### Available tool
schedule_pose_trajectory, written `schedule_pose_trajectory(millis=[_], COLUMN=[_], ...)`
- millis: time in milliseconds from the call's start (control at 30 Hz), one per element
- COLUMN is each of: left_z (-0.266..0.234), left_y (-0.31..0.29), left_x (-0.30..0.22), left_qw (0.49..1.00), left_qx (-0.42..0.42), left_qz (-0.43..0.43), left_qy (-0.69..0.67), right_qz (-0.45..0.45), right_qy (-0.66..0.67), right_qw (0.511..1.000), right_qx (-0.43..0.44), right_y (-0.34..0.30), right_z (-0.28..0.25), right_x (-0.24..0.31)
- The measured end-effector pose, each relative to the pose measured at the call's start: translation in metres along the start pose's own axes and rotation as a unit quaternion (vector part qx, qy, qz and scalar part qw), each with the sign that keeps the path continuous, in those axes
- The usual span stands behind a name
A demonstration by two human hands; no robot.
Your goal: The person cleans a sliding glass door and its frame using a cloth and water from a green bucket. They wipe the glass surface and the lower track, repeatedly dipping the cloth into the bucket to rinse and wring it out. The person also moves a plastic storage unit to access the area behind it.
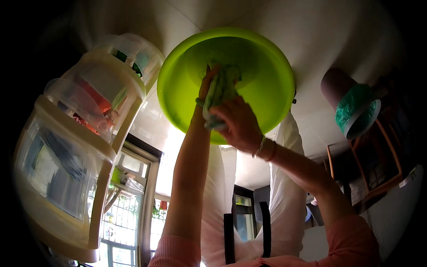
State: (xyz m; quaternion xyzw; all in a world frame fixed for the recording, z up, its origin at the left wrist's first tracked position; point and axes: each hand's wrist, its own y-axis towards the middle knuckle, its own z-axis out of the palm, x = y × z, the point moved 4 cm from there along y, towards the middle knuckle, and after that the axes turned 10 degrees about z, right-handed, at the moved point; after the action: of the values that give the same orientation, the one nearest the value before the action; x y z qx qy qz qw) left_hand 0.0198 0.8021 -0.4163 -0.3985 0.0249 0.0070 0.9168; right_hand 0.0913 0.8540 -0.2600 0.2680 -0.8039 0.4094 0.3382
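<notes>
A wide lime-green basin (279, 95) stands before me. Inside it and over its near side is a bunched greenish-grey cloth (218, 95). My left hand (211, 73) reaches deeper into the basin and grips the far part of the cloth, its fingers partly hidden by the folds. At the cloth's lower end, nearer to me, my right hand (238, 122) is closed on it with bent, slightly blurred fingers. A green bangle (200, 102) circles my left wrist, and thin bands (265, 149) are on my right one.
To the left rises a stack of cream-framed clear plastic drawers (66, 164) with cloth items inside. A brown bin (344, 89) with a green liner stands at right, near a wooden chair (382, 151). Behind the drawers are a door and window (122, 213). My white-trousered legs (287, 191) flank the basin's near side.
</notes>
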Motion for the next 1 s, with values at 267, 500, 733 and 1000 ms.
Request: schedule_pose_trajectory(millis=[267,500,733,1000], left_z=[0.054,0.03,-0.048,-0.017], left_y=[-0.023,-0.019,-0.016,-0.032], left_x=[0.018,0.016,0.01,-0.023], left_qw=[0.995,0.993,0.977,0.899], left_qx=[0.022,-0.003,-0.11,-0.297], left_qz=[0.018,0.071,0.179,0.237], left_qy=[-0.096,-0.095,-0.03,0.216], right_qz=[0.059,0.043,0.084,0.175], right_qy=[0.04,0.032,0.121,-0.206], right_qw=[0.982,0.962,0.971,0.951], right_qx=[-0.177,-0.266,-0.188,-0.15], right_y=[-0.008,0.03,0.065,0.115], right_z=[0.01,0.02,0.04,0.073], right_x=[0.015,0.003,-0.034,-0.174])
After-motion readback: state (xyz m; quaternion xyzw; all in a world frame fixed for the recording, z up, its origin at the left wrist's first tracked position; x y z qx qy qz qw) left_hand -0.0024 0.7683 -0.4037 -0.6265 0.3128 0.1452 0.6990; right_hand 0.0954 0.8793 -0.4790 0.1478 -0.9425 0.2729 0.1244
